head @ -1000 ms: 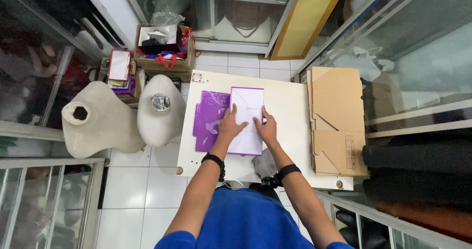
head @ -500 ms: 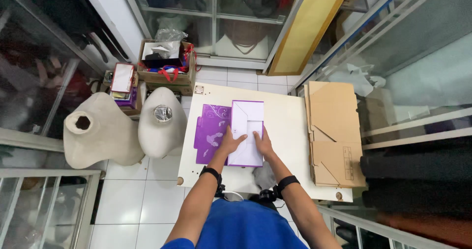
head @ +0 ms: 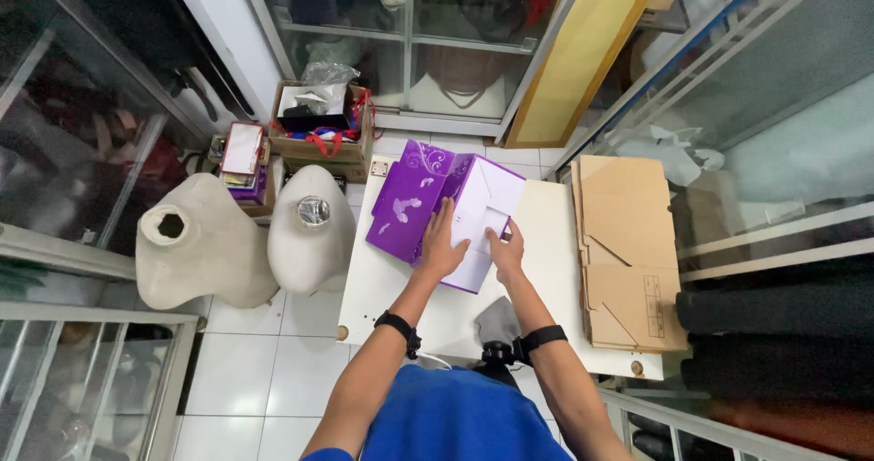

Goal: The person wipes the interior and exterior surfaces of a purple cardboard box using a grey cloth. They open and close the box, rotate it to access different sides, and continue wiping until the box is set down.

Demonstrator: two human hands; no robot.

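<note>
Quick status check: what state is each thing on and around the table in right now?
Purple box: partly folded up, raised on the white table.
Left hand: flat on the box, fingers spread.
Right hand: pressing the box's white panel.
Flattened cardboard: stacked flat at the table's right edge.
Two mannequin torsos: upright on the floor, left of the table.
Open carton: full of odds and ends.

We're seeing bright, even overhead light, soft shadows pooling under the white table (head: 401, 306), glare streaking the glass panels (head: 792, 79), wide-angle bending at edges, mid-frame staying sharp, no blur.
</note>
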